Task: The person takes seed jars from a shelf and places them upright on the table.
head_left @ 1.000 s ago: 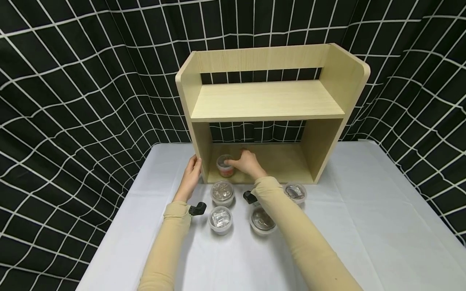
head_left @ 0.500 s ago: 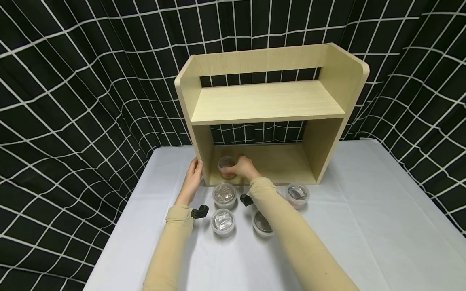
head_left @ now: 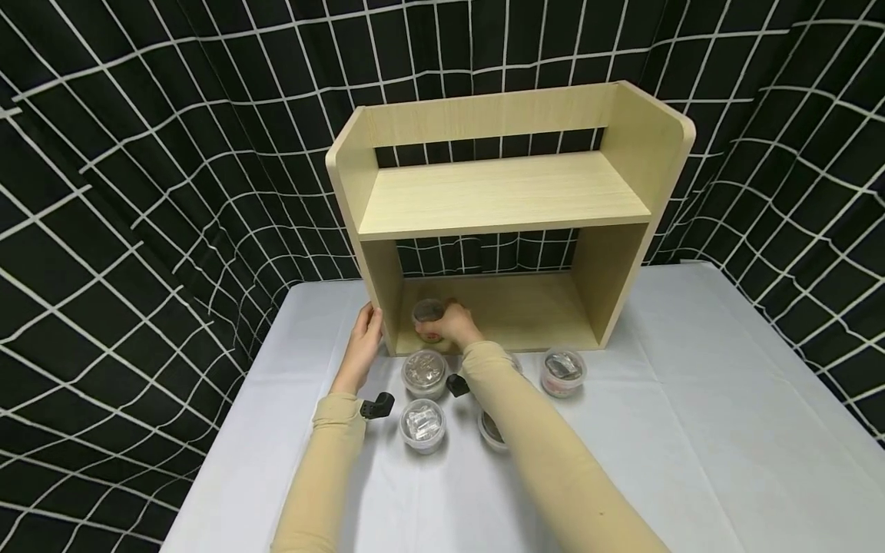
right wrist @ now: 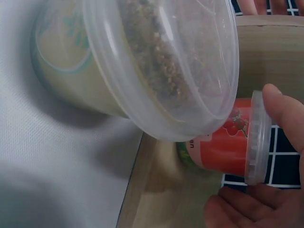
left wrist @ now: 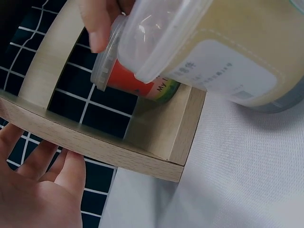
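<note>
On the lower level at the left stands a clear-lidded plastic tub (head_left: 429,310) with a red label. My right hand (head_left: 452,326) holds it by the lid, the thumb on one side and the fingers on the other; the red label (right wrist: 227,151) shows in the right wrist view. My left hand (head_left: 359,347) rests against the outside of the wooden shelf's (head_left: 505,196) left panel. From the left wrist view, that hand's fingers (left wrist: 71,173) lie loosely behind the panel edge.
Several lidded tubs stand on the white tablecloth before the shelf: one (head_left: 425,373) close to its front edge, one (head_left: 422,425) nearer me, one (head_left: 562,372) to the right. Another (head_left: 489,432) is partly hidden by the right sleeve. Black gridded cloth (head_left: 173,192) hangs around.
My right hand has shifted slightly left and its thumb has come from the lid's top to the tub's near side. The tub stays about where it was. The left hand has hardly moved.
</note>
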{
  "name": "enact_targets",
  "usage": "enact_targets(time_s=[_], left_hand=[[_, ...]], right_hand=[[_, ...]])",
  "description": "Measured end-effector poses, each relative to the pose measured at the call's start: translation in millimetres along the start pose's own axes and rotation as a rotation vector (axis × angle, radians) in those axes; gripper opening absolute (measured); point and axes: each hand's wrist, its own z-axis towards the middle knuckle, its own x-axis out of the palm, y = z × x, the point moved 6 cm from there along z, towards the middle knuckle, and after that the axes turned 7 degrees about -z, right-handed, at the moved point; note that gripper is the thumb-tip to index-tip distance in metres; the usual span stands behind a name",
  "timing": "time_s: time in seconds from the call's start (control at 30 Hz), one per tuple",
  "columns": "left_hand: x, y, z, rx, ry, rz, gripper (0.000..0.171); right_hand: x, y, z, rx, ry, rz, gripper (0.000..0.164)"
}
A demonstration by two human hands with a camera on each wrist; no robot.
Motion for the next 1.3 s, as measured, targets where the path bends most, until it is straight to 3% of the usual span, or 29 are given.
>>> enact_targets(time_s=[0.33, 0.7, 0.9, 1.07, 1.3], left_hand=[[-4.4, -2.4, -2.4, 0.009, -0.002, 0.001, 0.056], [-0.7, -1.1, -3.4, 0.001, -0.004, -0.032, 0.053], [3.1, -3.6, -3.9, -0.003, 0.002, -0.046, 0.053], [1.4, 0.7, -3.1, 0.002, -0.015, -0.048, 0.053], [-0.5, 0.1, -0.4, 0.015, -0.004, -0.037, 0.054]], right_hand=[[7.4, 5.7, 4.2, -0.043, 0.016, 0.014, 0.077], [8.3, 2.4, 2.2, -0.021, 0.028, 0.027, 0.075], [3.3, 2.0, -0.3, -0.035, 0.026, 0.069, 0.069], [-4.3, 1.8, -2.2, -0.056, 0.026, 0.166, 0.062], [-24.4, 3.8, 3.0, -0.107, -0.032, 0.095, 0.066]])
